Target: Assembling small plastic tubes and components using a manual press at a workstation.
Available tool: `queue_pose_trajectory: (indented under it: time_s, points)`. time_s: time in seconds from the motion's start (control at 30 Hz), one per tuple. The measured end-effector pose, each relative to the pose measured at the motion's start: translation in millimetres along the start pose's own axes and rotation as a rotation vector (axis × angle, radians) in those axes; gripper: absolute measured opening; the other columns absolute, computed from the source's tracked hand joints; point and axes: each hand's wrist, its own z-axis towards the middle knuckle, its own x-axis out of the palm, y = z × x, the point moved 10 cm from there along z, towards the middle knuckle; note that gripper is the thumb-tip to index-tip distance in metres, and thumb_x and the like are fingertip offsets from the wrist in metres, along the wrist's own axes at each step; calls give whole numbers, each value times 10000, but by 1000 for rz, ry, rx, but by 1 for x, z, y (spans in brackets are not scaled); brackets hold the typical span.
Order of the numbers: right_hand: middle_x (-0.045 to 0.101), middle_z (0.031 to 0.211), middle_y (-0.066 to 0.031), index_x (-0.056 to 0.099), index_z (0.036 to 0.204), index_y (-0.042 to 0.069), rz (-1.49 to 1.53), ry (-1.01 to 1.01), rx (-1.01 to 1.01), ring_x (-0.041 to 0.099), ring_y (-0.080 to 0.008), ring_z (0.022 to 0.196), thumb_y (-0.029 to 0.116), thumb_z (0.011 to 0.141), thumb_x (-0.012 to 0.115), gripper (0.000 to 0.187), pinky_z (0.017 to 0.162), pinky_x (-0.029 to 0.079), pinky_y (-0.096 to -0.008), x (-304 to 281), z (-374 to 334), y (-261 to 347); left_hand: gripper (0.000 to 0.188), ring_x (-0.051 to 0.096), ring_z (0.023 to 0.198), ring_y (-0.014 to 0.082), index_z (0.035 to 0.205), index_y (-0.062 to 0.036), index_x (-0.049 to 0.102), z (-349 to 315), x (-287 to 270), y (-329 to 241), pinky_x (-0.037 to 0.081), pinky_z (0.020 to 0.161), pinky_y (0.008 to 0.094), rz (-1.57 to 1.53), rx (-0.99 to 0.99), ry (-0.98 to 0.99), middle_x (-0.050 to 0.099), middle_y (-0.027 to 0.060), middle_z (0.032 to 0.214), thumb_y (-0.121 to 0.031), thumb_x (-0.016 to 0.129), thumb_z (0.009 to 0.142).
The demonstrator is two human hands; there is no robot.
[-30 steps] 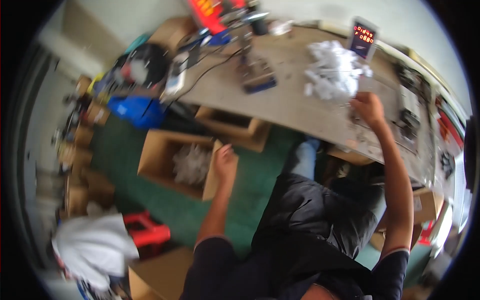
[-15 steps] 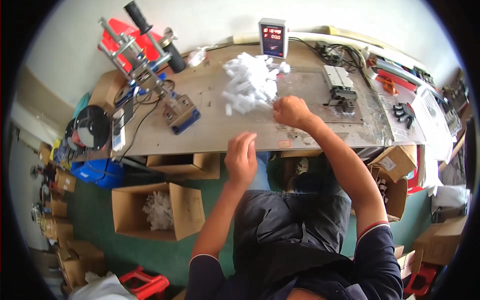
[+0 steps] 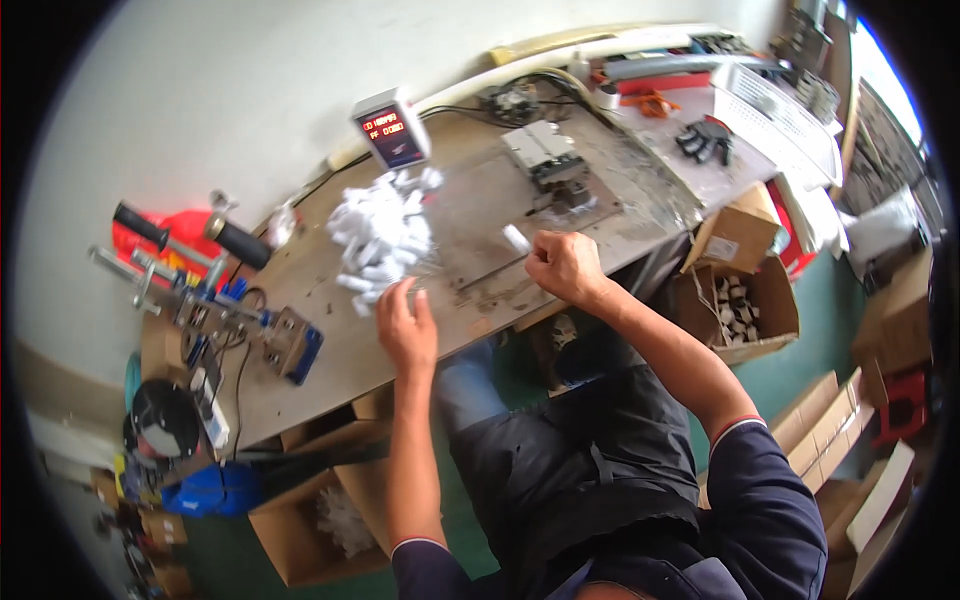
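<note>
A heap of short white tube-like pieces (image 3: 380,225) lies on the worktable (image 3: 465,300). My left hand (image 3: 408,328) is at the heap's near edge, its fingers bent and the thumb apart from them; I see nothing held in it. My right hand (image 3: 568,268) is closed in a fist over the table's front edge. From its fingertips a short white tube (image 3: 516,238) sticks out to the upper left. Just beyond that hand stands a small metal fixture (image 3: 550,165) with a pale block on top, fixed to a flat plate.
A counter box with red digits (image 3: 390,130) stands behind the heap. On the left is a lever press (image 3: 240,310) with black grips. Black-and-grey gloves (image 3: 706,140) lie at the right. Cardboard boxes (image 3: 740,310) with parts stand below the table.
The view has turned toward the right. My right hand has moved from the heap toward the fixture with a white tube in it. My left hand has come to the heap's near edge.
</note>
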Motion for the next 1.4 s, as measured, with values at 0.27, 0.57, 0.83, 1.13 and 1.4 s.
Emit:
queue_pose_trajectory:
  time_s: [0.27, 0.57, 0.83, 1.13, 1.4]
  points:
    - [678, 741, -211, 647, 734, 44, -133, -130, 166, 676, -421, 739, 236, 771, 635, 196, 678, 530, -528, -58, 0, -83, 228, 619, 1108, 329, 1142, -50, 684, 49, 56, -77, 493, 972, 438, -128, 176, 26, 687, 115, 1141, -98, 691, 920]
    - [688, 783, -237, 672, 767, 33, -187, -82, 242, 678, -439, 779, 271, 781, 634, 241, 728, 535, -528, -38, 24, -90, 190, 628, 1084, 331, 1117, -52, 683, 73, 135, -66, 497, 939, 443, -266, -67, 103, 697, 121, 1110, -145, 652, 954]
    - [682, 756, -229, 661, 755, 31, -141, -168, 293, 674, -442, 767, 270, 770, 649, 240, 732, 533, -525, -38, 22, -93, 145, 649, 1026, 301, 1062, -71, 702, 71, 134, -65, 514, 886, 429, -233, -44, 133, 702, 90, 1033, -138, 659, 941]
    - [686, 772, -227, 655, 764, 40, -161, -156, 287, 675, -441, 781, 243, 781, 629, 206, 745, 530, -527, -35, 22, -90, 128, 667, 970, 281, 1022, -69, 719, 70, 130, -67, 522, 862, 408, -206, 7, 87, 715, 79, 988, -160, 673, 945]
    - [695, 795, -222, 683, 795, 42, -170, -182, 322, 687, -427, 814, 324, 890, 633, 302, 761, 539, -521, -37, 29, -93, 149, 645, 1030, 304, 1063, -68, 691, 71, 135, -83, 511, 891, 425, -181, 6, 155, 704, 92, 1043, -149, 659, 943]
